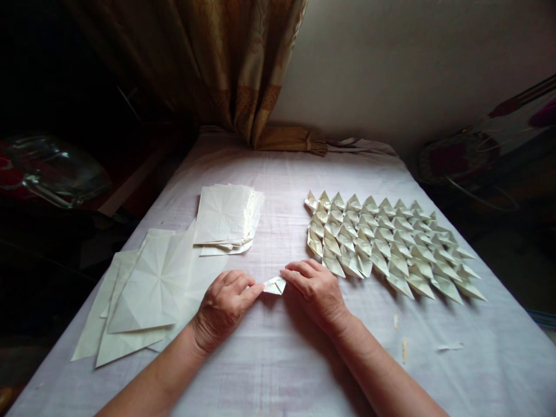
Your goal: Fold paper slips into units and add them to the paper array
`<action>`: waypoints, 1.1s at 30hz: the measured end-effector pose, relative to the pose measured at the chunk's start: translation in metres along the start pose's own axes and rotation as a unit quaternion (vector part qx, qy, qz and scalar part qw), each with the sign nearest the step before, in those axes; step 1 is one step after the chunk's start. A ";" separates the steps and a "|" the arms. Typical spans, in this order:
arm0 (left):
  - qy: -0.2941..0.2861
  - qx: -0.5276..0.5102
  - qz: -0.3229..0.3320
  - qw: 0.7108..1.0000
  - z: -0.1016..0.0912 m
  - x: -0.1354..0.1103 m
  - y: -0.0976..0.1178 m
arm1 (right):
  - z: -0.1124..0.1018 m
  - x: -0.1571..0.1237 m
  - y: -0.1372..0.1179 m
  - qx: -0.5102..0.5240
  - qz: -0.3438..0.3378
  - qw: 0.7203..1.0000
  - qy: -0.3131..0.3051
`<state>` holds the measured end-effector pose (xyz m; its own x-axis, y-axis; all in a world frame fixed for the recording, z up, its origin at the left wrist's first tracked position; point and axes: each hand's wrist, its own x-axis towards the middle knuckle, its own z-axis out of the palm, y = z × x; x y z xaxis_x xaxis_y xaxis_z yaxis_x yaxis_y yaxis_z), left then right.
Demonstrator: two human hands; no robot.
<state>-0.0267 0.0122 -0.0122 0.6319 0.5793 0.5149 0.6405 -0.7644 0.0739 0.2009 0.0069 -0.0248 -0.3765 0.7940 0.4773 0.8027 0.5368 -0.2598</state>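
A small folded piece of white paper [275, 285] lies on the white tablecloth [278, 359] between my two hands. My left hand [223, 307] is curled, its fingertips pinching the left end of the piece. My right hand [317, 289] presses down on the right end with bent fingers. Just right of my right hand lie several folded paper triangles [386, 246], laid in overlapping rows.
A stack of creased square sheets [228, 217] sits beyond my left hand. Larger creased sheets [147, 289] lie spread at the left. A brown curtain [243, 69] hangs at the table's far edge. A glass vessel [52, 168] stands off the table's left side. Small paper scraps [405, 349] lie at the right front.
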 end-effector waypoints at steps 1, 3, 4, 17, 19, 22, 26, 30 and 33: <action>-0.009 0.004 0.008 1.000 0.001 0.002 0.001 | 0.001 0.000 0.002 -0.008 0.006 1.000 -0.003; -0.028 0.016 0.009 0.999 0.004 0.006 0.005 | 0.001 -0.001 0.004 -0.025 0.025 0.999 -0.006; -0.039 0.023 0.002 0.999 0.005 0.008 0.007 | 0.001 -0.002 0.004 -0.030 0.034 0.999 -0.003; -0.122 -0.139 -0.090 0.979 0.013 0.018 0.020 | -0.013 -0.032 -0.020 0.084 0.057 0.995 -0.018; -0.129 -0.164 -0.128 0.970 0.013 0.018 0.022 | -0.012 -0.031 -0.019 0.081 0.058 0.995 -0.021; -0.136 -0.165 -0.181 0.960 0.012 0.022 0.028 | -0.012 -0.031 -0.019 0.080 0.061 0.995 -0.019; -0.153 -0.153 -0.233 0.948 0.010 0.030 0.034 | -0.014 -0.030 -0.021 0.086 0.076 0.993 -0.021; -0.166 -0.129 -0.245 0.946 0.010 0.035 0.035 | -0.014 -0.028 -0.020 0.098 0.086 0.991 -0.034; -0.158 -0.110 -0.246 0.950 0.012 0.034 0.036 | -0.013 -0.026 -0.017 0.091 0.104 0.990 -0.036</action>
<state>0.0232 0.0076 -0.0021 0.4008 0.9116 0.0914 0.8081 -0.3988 0.4335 0.2029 -0.0270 -0.0217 -0.2487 0.9079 0.3375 0.7719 0.3962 -0.4971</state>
